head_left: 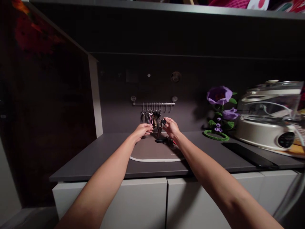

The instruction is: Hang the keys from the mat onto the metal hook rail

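My right hand pinches a bunch of keys with a black head between thumb and fingers, just in front of the hook rail. A dark brown piece hangs below it. My left hand is closed, thumb against fingers, beside a hanging pink loop; what its fingertips hold is too small to make out. Several keys hang in a row from the hooks of the clear wall rail. Underneath, a black item lies on the brown mat, with something red partly hidden by my right wrist.
The mat lies on a dark grey countertop above white cabinets. To the right stand purple crocheted flowers, a black phone-like slab and a cream appliance with a clear cover. A shelf runs overhead.
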Demonstrator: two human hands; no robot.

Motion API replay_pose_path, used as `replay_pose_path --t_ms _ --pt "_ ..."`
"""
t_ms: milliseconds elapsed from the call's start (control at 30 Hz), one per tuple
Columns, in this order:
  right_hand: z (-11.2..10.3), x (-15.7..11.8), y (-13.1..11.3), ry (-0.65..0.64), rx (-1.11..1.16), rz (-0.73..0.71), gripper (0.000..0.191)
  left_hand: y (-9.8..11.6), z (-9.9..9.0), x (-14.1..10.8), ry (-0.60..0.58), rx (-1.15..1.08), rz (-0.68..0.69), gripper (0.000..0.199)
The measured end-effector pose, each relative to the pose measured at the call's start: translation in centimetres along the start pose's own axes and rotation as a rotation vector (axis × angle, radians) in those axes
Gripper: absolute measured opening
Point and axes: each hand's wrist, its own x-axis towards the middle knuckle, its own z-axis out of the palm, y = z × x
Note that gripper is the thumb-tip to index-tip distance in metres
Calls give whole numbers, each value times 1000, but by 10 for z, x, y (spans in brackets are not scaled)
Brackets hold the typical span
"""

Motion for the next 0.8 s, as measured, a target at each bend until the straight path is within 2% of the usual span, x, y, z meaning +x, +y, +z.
replay_pose_path --t_ms 200,400,800 --pt "6 23 -21 82 -22 -11 16 -4 0 4 -9 11 6 10" --pt "14 46 -39 170 -67 -16 6 -6 0 6 -18 29 21 12" --pt "28 73 -34 279 -110 -27 4 -5 0 6 -19 25 11 11"
